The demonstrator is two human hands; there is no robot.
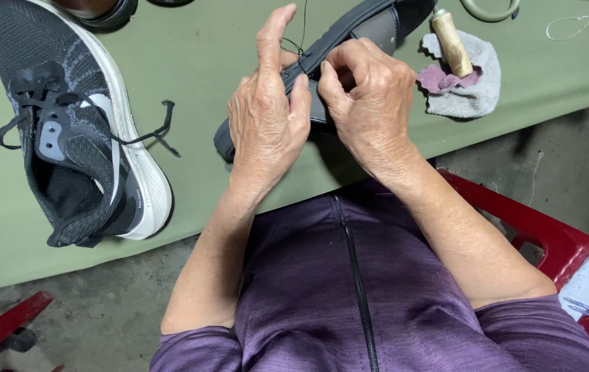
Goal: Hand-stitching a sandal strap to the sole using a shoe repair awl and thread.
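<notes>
So the dark grey shoe [349, 41] they're working on lies on its side across the near part of the green bench [198, 62], toe end poking out toward the person's lap and mostly hidden under both hands. A thin black thread [299, 38] comes up off the shoe's edge right between the hands. The left hand [267, 124] sits on the shoe with its forefinger stuck straight up and the other fingers curled down against the edge; its grip looks closed on the shoe's rim, thumb side pressed in next to the thread. The right hand [367, 96] is bunched up tight, thumb and fingertips pinched together at the same spot on the edge, though I honestly can't tell if it's got the thread or a needle in there, too small to see. Just beyond the right hand there's a wooden-handled tool [451, 43] resting on a crumpled grey rag [473, 89] with a purplish patch. Way over on the left of the bench lies the matching black knit sneaker [77, 131] with a white sole, laces loose and trailing. The person wears a purple zip top [349, 289] and sits on a red plastic chair [549, 234].
</notes>
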